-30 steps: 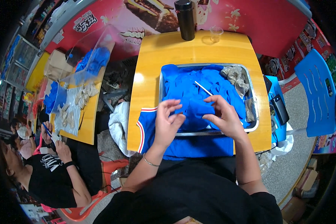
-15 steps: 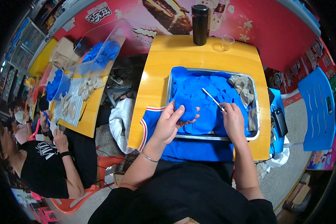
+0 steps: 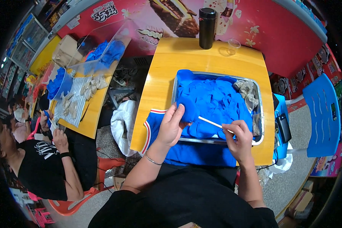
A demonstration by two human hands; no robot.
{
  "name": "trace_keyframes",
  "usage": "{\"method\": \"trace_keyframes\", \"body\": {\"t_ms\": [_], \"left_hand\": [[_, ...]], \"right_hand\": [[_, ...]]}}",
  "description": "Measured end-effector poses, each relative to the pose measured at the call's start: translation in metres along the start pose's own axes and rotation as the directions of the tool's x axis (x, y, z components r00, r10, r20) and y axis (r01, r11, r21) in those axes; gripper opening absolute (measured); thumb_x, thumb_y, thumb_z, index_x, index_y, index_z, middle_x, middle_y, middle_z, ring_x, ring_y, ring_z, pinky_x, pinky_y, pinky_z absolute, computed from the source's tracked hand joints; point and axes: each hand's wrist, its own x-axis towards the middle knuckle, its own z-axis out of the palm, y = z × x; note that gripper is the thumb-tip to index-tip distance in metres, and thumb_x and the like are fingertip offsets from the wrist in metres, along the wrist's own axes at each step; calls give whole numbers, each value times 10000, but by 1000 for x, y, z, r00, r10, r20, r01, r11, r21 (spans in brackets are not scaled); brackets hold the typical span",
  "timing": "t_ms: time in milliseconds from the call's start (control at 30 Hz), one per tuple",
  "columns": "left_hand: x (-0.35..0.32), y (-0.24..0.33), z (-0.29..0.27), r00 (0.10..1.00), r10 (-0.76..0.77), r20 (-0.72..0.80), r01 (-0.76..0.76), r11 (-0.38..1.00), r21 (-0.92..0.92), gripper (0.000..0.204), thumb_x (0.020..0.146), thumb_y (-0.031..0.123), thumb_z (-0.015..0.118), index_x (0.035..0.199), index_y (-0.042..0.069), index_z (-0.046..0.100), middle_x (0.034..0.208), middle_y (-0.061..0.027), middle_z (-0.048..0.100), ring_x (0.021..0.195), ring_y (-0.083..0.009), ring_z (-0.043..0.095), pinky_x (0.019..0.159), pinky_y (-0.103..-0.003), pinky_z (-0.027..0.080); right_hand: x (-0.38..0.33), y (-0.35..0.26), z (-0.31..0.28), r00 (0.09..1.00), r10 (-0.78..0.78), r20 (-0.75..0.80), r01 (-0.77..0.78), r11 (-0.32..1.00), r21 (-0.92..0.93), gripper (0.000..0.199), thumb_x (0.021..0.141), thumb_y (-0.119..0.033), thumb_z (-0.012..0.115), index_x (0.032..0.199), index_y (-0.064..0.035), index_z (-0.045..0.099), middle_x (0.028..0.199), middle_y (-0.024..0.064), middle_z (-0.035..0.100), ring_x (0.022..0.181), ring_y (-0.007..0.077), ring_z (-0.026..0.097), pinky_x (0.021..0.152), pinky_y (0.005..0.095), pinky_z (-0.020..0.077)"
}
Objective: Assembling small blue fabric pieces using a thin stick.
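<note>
My left hand [image 3: 171, 125] is closed on a blue fabric piece [image 3: 188, 109], rounded in outline, above the near left part of a metal tray. Between the fingers and thumb of my right hand [image 3: 238, 140] is a thin white stick [image 3: 211, 122]. Its far tip points left and reaches the edge of the blue piece; I cannot tell whether they touch. Many similar loose blue fabric pieces [image 3: 220, 95] fill the metal tray [image 3: 257, 143] beneath both hands. Clear bags with greyish contents [image 3: 248, 93] lie along the tray's right side.
Blue cloth with striped trim [image 3: 151, 125] lies under the tray on the yellow table [image 3: 167, 49]. A black flask [image 3: 207, 28] and a clear cup [image 3: 233, 46] stand at the back. A blue chair [image 3: 323, 114] is at right; a co-worker [image 3: 45, 167] sits at a left table.
My right hand has moved down, and the stick has swung from a steep slant to a flatter one, its tip now beside the blue piece. My left hand keeps its hold.
</note>
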Motion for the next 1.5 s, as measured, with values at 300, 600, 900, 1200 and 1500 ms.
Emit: {"method": "trace_keyframes", "body": {"t_ms": [300,600,900,1200,1500], "left_hand": [[-6,-8,5,998,36,56,-50,963,265,464,953,264,537,1278,-44,415,835,-7,528,650,-29,493,540,-175,432],[-15,-4,25,997,39,68,-55,964,259,406,958,259,526,1277,16,464,755,42,507,578,-6,407,467,-159,346],[-16,5,26,982,116,152,-164,919,358,487,965,360,468,1307,14,449,642,50,444,492,-14,354,423,-166,263],[-12,-12,17,957,244,160,-283,908,308,488,977,374,439,1277,-8,486,814,8,547,622,-32,439,562,-184,379],[-12,-8,29,859,493,140,-504,766,399,480,1000,372,377,1157,-26,597,999,-29,650,741,-35,496,672,-174,405]], "right_hand": [[-3,-10,19,999,-4,41,1,997,73,213,732,-6,700,927,-84,663,787,85,595,645,232,605,541,319,477],[-7,-24,39,940,269,209,-340,728,595,124,861,-10,592,985,-14,599,821,62,624,715,123,590,584,244,445],[-10,-16,34,992,10,127,-46,958,284,125,884,15,560,1007,17,577,843,52,608,775,111,605,650,228,466],[-10,-28,43,929,316,190,-356,634,686,124,867,33,563,987,17,587,824,56,612,759,111,603,648,218,473],[-3,-29,33,991,71,114,-114,893,435,134,849,64,575,972,18,603,845,78,617,740,144,631,650,242,498]]}}
